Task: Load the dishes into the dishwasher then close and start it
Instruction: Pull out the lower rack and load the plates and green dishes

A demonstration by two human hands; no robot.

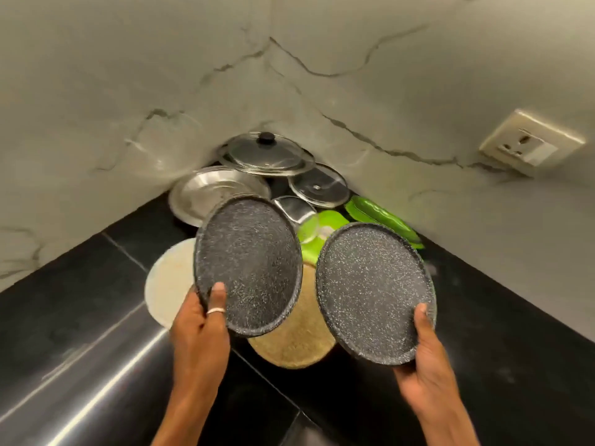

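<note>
Left hand [199,320] pinched the near rim of one round dark speckled stone-look plate [248,265]; right hand [425,358] gripped a matching second plate [375,289], both raised above the black desk [80,300]. Judged stiff, heavyish, breakable; rim grips seemed apt.

Dim warm light, glare streaking the black counter [96,375] (wide-angle edges bend, slightly soft).

L grip [199,329] pinches L plate [248,262], R grip [425,358] pinches R plate [370,284], thumbs atop
</note>
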